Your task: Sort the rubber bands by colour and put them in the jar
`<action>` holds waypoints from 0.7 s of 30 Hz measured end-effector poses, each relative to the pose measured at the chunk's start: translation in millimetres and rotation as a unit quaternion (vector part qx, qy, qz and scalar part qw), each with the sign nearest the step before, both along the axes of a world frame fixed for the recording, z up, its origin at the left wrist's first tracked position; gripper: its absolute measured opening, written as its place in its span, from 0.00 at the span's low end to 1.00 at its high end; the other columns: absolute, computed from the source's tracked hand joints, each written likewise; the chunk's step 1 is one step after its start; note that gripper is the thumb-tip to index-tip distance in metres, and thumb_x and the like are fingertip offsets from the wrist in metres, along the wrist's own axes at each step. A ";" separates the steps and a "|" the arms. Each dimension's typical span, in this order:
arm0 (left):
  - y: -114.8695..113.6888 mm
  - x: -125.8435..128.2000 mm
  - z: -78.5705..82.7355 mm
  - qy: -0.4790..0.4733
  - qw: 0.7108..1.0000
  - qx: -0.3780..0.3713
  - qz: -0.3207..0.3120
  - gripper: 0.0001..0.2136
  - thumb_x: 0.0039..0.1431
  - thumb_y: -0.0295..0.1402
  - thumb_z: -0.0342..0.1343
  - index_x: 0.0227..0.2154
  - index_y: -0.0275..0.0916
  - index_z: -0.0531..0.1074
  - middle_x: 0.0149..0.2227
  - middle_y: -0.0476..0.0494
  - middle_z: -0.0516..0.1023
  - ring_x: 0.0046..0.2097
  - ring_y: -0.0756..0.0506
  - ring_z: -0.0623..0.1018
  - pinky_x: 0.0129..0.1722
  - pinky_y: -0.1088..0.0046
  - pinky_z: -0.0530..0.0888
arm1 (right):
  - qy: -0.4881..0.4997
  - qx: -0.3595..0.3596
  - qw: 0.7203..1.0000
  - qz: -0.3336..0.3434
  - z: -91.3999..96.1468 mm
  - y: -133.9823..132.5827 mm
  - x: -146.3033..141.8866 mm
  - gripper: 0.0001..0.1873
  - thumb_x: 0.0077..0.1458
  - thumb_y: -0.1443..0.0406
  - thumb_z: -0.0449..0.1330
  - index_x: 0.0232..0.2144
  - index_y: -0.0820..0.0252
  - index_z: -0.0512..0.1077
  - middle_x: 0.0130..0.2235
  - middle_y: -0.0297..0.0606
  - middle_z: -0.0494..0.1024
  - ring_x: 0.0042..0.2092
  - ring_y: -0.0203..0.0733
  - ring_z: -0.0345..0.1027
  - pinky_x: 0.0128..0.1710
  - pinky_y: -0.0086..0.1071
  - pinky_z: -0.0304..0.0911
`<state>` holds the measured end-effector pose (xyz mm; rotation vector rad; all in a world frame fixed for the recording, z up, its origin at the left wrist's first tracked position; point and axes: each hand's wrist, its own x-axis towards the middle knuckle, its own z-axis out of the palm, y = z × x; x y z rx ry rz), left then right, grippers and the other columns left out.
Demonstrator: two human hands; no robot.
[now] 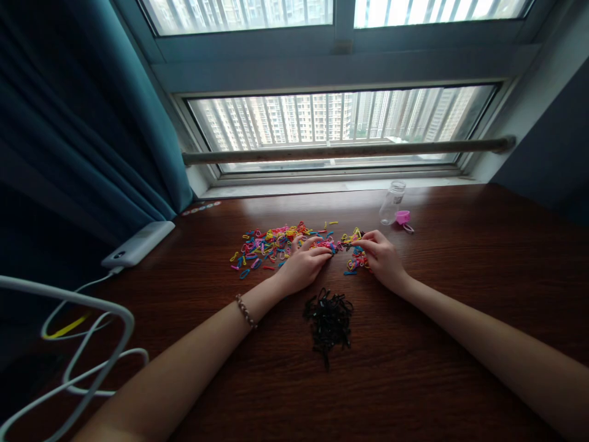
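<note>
Small rubber bands in many colours form a loose pile (276, 238) on the dark wooden table. My left hand (304, 267) rests palm down over the right part of this pile, its fingers apart and touching the bands. Beside it lies a smaller multicoloured cluster (355, 264). There my right hand (383, 261) has its thumb and forefinger pinched together, with what looks like a black rubber band at the tips. Nearer to me, between my forearms, sits a separate heap of black rubber bands (329, 322).
A clear bottle (392, 202) without its lid stands at the back right, by a pink cap (402, 217) with a loop. On the left are a white power bank (138, 244) and looped white cables (108, 307). A blue curtain (87, 110) and a window rail (340, 151) border the table.
</note>
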<state>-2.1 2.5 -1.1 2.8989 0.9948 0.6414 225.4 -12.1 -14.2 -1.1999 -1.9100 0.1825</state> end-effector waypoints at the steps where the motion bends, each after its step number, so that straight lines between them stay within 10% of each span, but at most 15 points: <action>1: 0.5 -0.4 -0.4 -0.004 1.000 0.005 0.001 0.12 0.59 0.29 0.44 0.41 0.44 0.71 0.45 0.49 0.74 0.56 0.42 0.60 0.55 0.54 0.46 | -0.011 -0.005 1.000 -0.007 -0.9 0.3 0.0 0.18 0.50 0.75 0.49 0.37 0.55 0.74 0.35 0.39 0.66 0.37 0.39 0.63 0.37 0.32 0.62; 13: 6.0 -4.7 15.3 -0.312 0.936 -0.140 0.083 0.08 0.53 0.38 0.53 0.29 0.37 0.69 0.31 0.44 0.77 0.36 0.46 0.76 0.39 0.67 0.70 | 0.024 0.025 0.999 -0.039 9.9 -6.5 -5.9 0.10 0.56 0.68 0.49 0.35 0.59 0.69 0.34 0.41 0.69 0.39 0.43 0.63 0.40 0.36 0.60; 18: 13.6 -12.5 37.1 -0.432 0.845 -0.305 0.075 0.11 0.54 0.39 0.52 0.30 0.35 0.66 0.25 0.45 0.77 0.30 0.46 0.77 0.33 0.69 0.72 | -0.018 0.038 0.982 0.182 25.5 -39.2 -26.2 0.10 0.56 0.67 0.50 0.39 0.56 0.69 0.34 0.39 0.71 0.38 0.39 0.64 0.38 0.32 0.61; 21: 17.0 -18.3 44.7 -0.391 0.844 -0.364 0.043 0.12 0.51 0.40 0.54 0.29 0.34 0.68 0.26 0.43 0.77 0.28 0.47 0.76 0.30 0.71 0.72 | -0.077 0.018 0.957 0.279 27.3 -48.7 -33.3 0.14 0.56 0.66 0.51 0.45 0.55 0.67 0.37 0.39 0.72 0.39 0.39 0.64 0.39 0.33 0.62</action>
